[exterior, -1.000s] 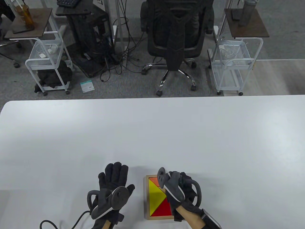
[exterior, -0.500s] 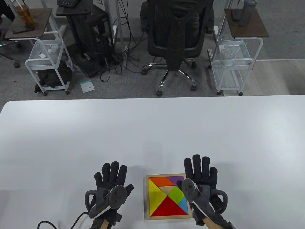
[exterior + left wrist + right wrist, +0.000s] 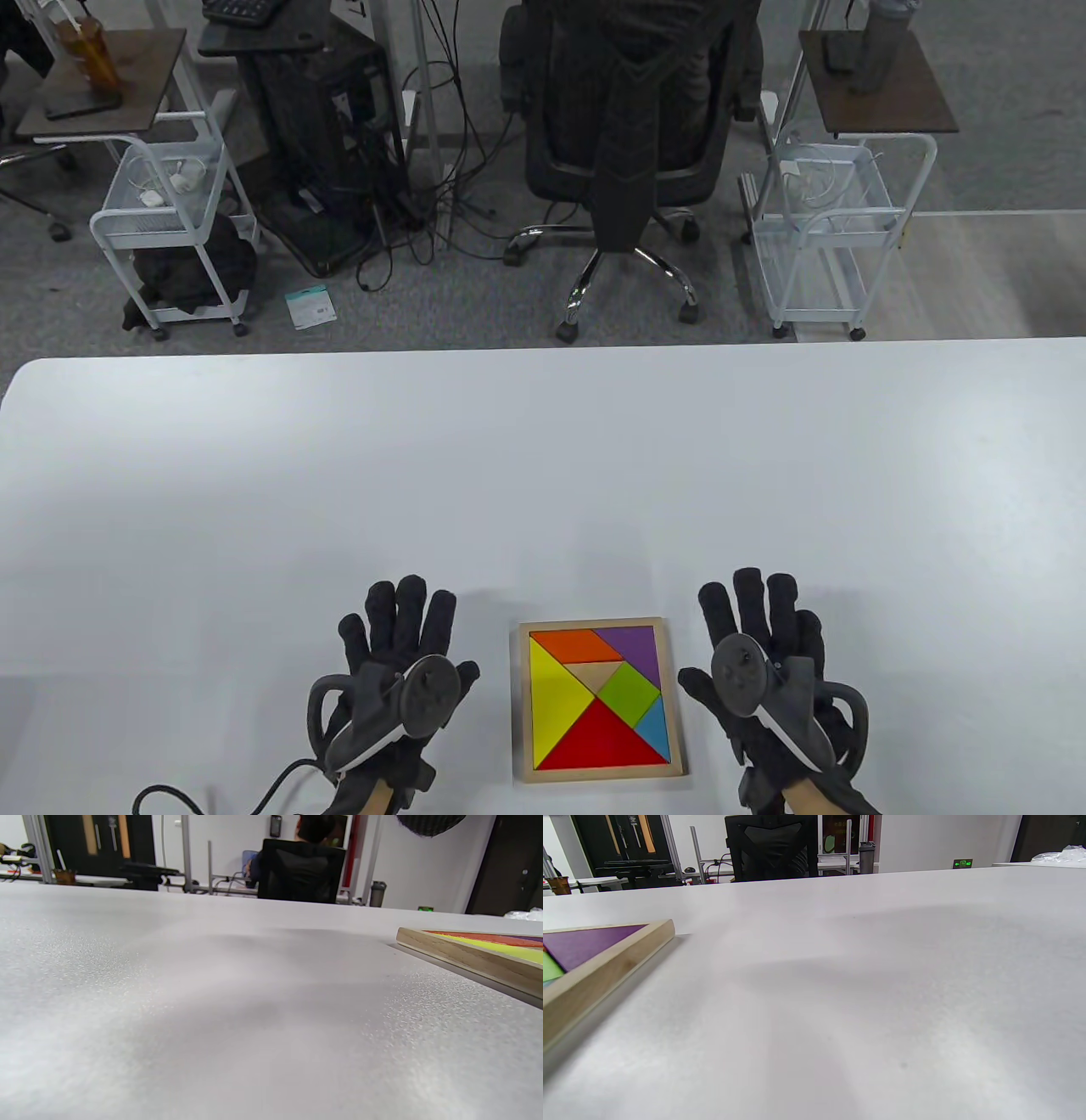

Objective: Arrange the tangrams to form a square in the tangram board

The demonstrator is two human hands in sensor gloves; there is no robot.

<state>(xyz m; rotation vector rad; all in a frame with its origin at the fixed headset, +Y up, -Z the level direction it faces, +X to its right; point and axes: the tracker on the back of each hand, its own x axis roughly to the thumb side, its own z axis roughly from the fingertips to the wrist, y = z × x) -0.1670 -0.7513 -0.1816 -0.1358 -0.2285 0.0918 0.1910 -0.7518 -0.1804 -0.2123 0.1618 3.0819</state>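
Note:
The wooden tangram board (image 3: 599, 776) lies near the table's front edge, between my hands. Inside it the coloured pieces form a square: orange (image 3: 579, 646), purple (image 3: 635, 650), yellow (image 3: 556, 692), a plain wooden triangle (image 3: 599, 676), green (image 3: 630, 694), blue (image 3: 653, 730) and red (image 3: 601, 739). My left hand (image 3: 399, 615) lies flat on the table left of the board, fingers spread and straight. My right hand (image 3: 759, 607) lies flat to the board's right, fingers also straight. Neither hand holds anything. The board's frame (image 3: 466, 955) shows at the right of the left wrist view and its frame (image 3: 606, 963) at the left of the right wrist view.
The white table (image 3: 543, 475) stretches wide beyond the board. Behind its far edge stand a black office chair (image 3: 628, 127), two white wire carts (image 3: 170, 221) (image 3: 836, 229) and a tangle of cables (image 3: 416, 212) on the floor.
My right hand lifted off the board, moved right and settled flat on the table beside it, uncovering the full square of pieces. My left hand barely shifted.

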